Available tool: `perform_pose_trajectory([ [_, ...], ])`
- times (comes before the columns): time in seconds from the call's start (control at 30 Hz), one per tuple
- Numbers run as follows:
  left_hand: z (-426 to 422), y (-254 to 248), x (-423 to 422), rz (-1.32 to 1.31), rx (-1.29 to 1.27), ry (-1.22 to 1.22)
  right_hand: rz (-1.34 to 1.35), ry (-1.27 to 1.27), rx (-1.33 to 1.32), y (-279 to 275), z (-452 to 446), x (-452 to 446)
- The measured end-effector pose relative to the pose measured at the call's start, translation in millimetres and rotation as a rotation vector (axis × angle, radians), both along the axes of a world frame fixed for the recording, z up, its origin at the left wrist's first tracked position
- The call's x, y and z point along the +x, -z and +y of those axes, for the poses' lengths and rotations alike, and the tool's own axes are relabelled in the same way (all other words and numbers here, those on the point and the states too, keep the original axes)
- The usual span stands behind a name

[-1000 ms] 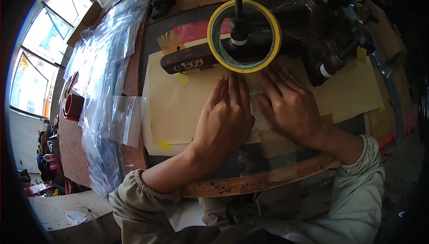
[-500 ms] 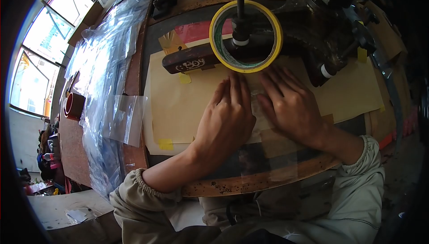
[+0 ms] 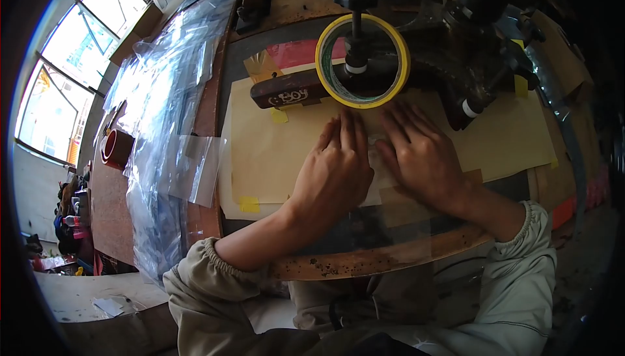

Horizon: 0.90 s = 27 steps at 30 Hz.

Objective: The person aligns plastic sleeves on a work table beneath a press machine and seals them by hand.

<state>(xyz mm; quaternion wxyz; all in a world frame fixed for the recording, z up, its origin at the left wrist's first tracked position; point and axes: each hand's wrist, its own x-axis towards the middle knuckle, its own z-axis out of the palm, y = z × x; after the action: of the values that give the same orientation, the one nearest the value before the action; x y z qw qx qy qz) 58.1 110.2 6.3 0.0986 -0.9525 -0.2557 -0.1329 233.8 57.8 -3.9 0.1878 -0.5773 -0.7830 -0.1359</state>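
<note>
My left hand (image 3: 335,170) lies with its fingers stretched out on a tan paper sheet (image 3: 260,160). Beside it, my right hand (image 3: 424,164) rests flat too, fingers slightly spread. Between them shows part of a clear plastic film (image 3: 374,190); how much of it lies beneath my palms is hidden. Just past my fingertips, a yellow tape roll (image 3: 404,63) hangs around a black knobbed screw (image 3: 356,14). That screw stands on a dark bar (image 3: 277,91) with white lettering, which spans the sheet. Small yellow tape pieces (image 3: 249,204) stick to the sheet's edges.
A long pile of clear plastic bags (image 3: 156,160) covers the left side. Near it lies a brown tape roll (image 3: 118,149). Dark machine parts (image 3: 482,50) rise at the back right. The table's wooden front edge (image 3: 351,265) curves close to my body.
The whole view has shifted slightly, with the table's contents a little further right and the front edge a little higher. Both hands stay in nearly the same place on the sheet.
</note>
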Motion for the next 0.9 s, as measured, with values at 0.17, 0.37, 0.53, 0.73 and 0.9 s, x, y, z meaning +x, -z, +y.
perform_pose_trajectory([
  [0.17, 0, 7, 1, -0.068, -0.035, -0.008, -0.006, 0.006, 0.015, 3, 1, -1],
  [0.37, 5, 19, 3, -0.117, 0.023, -0.018, 0.081, 0.007, 0.054, 6, 2, -5],
  [0.53, -11, 29, -12, -0.170, 0.059, -0.110, 0.109, 0.033, 0.075, -5, -29, -13],
  [0.73, -135, 7, -39, -0.614, -0.146, -0.212, 0.460, 0.047, 0.134, 10, -135, -47],
  [0.9, -139, 69, -15, -0.757, 0.244, -0.340, 0.231, 0.078, 0.530, 45, -126, -46],
])
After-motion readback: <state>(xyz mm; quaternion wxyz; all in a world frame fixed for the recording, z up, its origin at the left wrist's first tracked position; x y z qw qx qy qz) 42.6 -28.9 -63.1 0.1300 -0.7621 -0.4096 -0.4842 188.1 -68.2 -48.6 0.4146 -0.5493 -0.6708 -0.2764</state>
